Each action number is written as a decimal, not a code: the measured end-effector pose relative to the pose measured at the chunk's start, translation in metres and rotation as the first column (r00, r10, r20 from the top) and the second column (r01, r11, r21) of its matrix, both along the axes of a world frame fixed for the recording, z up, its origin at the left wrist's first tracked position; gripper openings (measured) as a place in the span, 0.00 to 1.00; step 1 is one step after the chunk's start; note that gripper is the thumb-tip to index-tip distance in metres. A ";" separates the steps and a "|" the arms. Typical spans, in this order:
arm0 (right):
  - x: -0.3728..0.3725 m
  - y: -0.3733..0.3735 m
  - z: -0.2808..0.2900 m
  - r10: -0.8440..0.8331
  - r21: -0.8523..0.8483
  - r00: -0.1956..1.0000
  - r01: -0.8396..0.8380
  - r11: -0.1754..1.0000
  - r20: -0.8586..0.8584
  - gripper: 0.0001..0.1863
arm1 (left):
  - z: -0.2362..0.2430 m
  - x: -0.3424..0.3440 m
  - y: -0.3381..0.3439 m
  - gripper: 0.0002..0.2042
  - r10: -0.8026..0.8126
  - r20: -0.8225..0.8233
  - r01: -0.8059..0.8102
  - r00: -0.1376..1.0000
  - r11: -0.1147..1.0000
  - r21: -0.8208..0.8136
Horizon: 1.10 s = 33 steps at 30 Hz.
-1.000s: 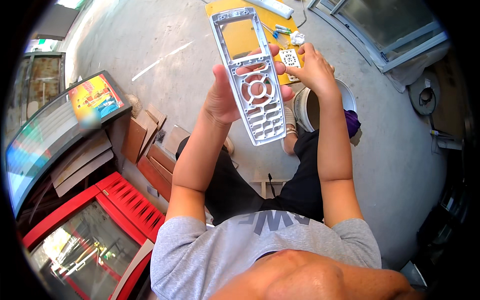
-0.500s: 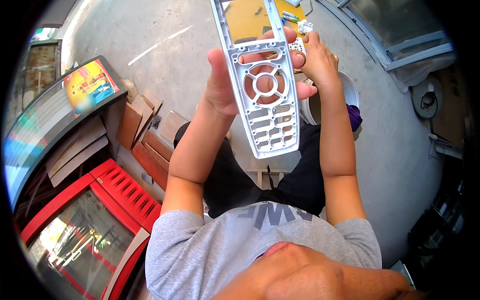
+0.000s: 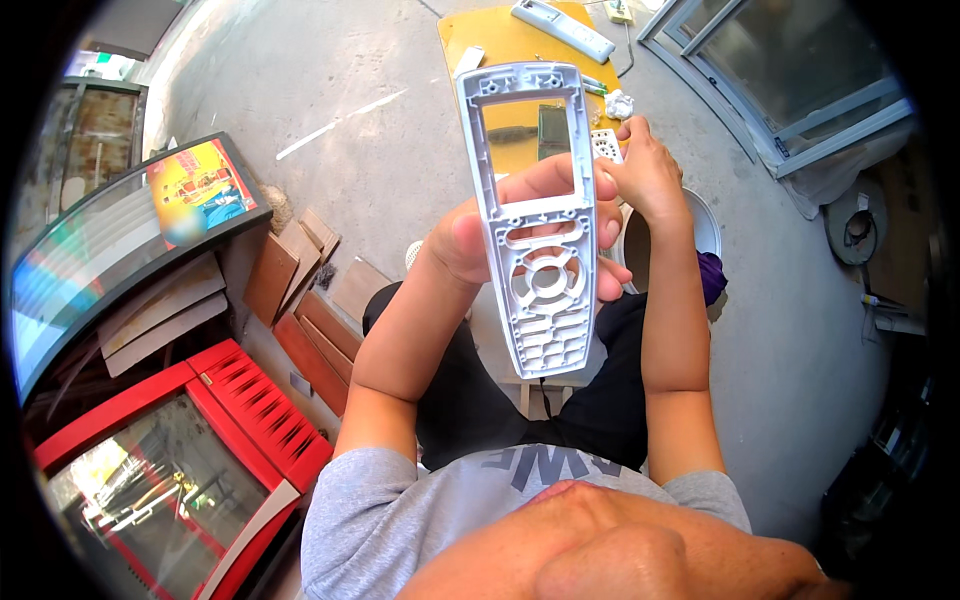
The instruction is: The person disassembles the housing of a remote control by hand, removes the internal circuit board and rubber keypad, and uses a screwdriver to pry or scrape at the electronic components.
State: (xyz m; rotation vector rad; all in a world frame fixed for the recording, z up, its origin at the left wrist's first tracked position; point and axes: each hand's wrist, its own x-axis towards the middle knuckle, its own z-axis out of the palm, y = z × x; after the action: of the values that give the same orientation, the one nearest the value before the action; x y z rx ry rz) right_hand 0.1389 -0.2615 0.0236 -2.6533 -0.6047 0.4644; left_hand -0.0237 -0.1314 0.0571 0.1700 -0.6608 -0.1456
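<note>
Left hand grips white remote shell at its 3 o'clock, long axis roughly 12-to-6; right hand farther, shell's 2 o'clock, cannot tell grip.

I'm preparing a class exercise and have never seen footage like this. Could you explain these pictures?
There is no machine: these are a person's own bare hands. A wide camera on the head looks down, so straight edges bend. The left hand holds a white plastic frame with a window and openings. The right hand is beside a white perforated piece; whether it grips anything is unclear. On the yellow table also lie a long white casing and a crumpled white wad.
</note>
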 end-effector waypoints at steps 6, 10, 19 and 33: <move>0.019 -0.013 0.002 -0.045 0.136 0.995 0.057 0.989 -0.090 0.28 | -0.010 0.004 0.037 0.49 0.153 -0.134 -0.153 0.979 0.988 0.010; 0.022 -0.031 0.028 0.128 0.644 0.908 0.177 0.744 -0.398 0.26 | -0.011 0.002 0.064 0.46 0.296 -0.224 -0.302 0.929 0.953 0.008; -0.029 -0.023 0.073 0.934 0.798 0.205 0.590 0.121 -0.293 0.38 | 0.001 -0.003 0.083 0.39 0.405 -0.325 -0.426 0.854 0.905 0.008; -0.093 -0.021 0.109 0.937 0.586 -0.272 0.732 0.349 -0.219 0.41 | 0.000 -0.006 0.064 0.42 0.342 -0.230 -0.366 0.911 0.928 -0.074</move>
State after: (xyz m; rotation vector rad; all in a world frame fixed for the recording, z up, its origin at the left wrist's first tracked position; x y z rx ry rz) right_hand 0.0456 -0.2822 0.1326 0.0304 -0.3993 1.5538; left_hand -0.0296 -0.0673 0.0570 0.1579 -0.4122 0.2233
